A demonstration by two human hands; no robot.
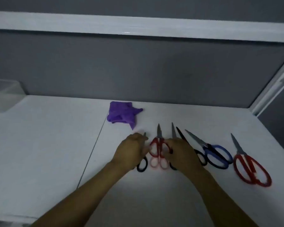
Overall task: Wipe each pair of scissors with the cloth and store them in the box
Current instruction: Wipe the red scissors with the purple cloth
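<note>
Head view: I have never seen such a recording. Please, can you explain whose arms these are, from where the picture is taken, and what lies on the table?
There is no machine here. A person wears a camera on the head, which looks down at their own bare arms. On the white table lie a purple cloth and a row of scissors: a red-and-pink pair, a blue pair and a red pair. The left hand covers a black pair; the right hand covers other black ones. Whether they hold them is too blurred to tell. A clear box stands far left.
</note>
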